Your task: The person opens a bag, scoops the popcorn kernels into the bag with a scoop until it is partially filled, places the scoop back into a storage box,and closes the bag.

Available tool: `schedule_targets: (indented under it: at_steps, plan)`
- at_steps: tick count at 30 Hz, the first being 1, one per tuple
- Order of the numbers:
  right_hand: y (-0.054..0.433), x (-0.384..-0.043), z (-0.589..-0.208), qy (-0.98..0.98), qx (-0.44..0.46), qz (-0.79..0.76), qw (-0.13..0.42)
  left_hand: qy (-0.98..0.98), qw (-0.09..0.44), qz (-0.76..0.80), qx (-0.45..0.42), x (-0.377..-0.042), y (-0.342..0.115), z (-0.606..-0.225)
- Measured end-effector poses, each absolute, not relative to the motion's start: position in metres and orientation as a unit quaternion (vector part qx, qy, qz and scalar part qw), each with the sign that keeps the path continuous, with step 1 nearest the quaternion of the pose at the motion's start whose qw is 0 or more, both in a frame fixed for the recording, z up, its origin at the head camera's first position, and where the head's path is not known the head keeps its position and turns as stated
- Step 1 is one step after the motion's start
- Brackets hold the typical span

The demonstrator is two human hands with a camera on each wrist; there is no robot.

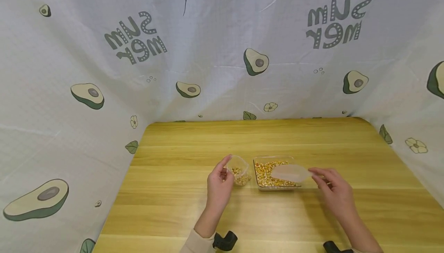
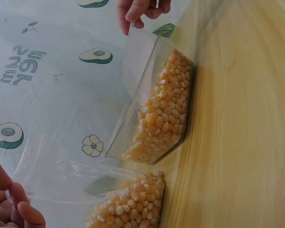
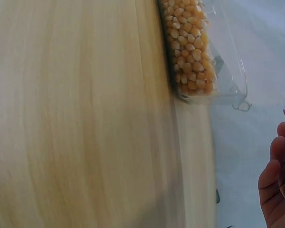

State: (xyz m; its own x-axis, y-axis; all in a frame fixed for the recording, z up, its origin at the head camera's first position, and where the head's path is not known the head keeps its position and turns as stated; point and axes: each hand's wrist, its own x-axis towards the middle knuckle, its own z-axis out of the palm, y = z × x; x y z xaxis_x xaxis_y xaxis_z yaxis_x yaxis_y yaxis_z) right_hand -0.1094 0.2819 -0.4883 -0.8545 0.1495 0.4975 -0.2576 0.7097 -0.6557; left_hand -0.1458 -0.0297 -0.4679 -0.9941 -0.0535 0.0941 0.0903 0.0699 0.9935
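My left hand (image 1: 219, 186) pinches the upper edge of a clear plastic bag (image 2: 76, 173). Corn kernels (image 2: 130, 209) fill the bag's lower part, which rests on the table. Just right of the bag stands a clear rectangular container (image 1: 277, 188), with more corn kernels (image 1: 265, 172) in it. Between thumb and fingers, my right hand (image 1: 334, 189) holds a thin, translucent whitish oval piece (image 1: 290, 173) by its right end. This piece is above the container and overlaps its right half in the head view. The right wrist view shows only my right fingers (image 3: 278, 178) at its edge.
Everything stands on a wood-grain table (image 1: 180, 160). White cloth (image 1: 215, 45) printed with avocados and lettering hangs behind the table and along both sides. A black wrist mount (image 1: 225, 241) sits on my left wrist, and another (image 1: 333, 247) on the right.
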Motion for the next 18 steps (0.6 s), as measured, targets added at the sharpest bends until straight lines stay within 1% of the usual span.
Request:
schedule_targets:
  at_steps: [18]
  plan:
    - [0.277, -0.111, -0.474, -0.889, 0.093, 0.313, 0.321, -0.732, 0.053, -0.679, -0.013, -0.146, -0.029, -0.467]
